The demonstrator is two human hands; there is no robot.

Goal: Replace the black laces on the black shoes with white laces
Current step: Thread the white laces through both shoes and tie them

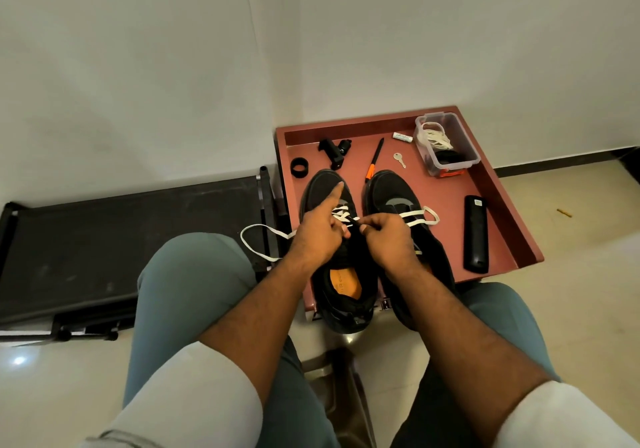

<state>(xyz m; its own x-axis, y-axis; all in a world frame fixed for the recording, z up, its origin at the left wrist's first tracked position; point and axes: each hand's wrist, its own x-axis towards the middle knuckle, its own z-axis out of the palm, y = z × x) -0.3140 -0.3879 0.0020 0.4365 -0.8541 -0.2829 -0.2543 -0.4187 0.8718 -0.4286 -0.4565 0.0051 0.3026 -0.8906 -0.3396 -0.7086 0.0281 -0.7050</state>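
Note:
Two black shoes stand side by side on a reddish-brown tray [512, 225]. The left shoe [322, 187] has an orange insole and a white lace [341, 213] threaded through its front eyelets. My left hand [317, 232] holds part of that lace over the shoe's tongue, with its index finger stretched out toward the toe. A loose loop of the lace [258, 245] trails off to the left. My right hand [388, 236] pinches the lace's other end close to the eyelets. The right shoe [391, 191] carries a white lace [424, 215] too.
On the tray lie a black remote [477, 232], a key [400, 160], a battery [402, 137], an orange-handled tool [374, 160], a black ring [299, 167], a black clamp [334, 151] and a clear box [446, 142] with white and black laces. A black bench [131, 239] stands at the left.

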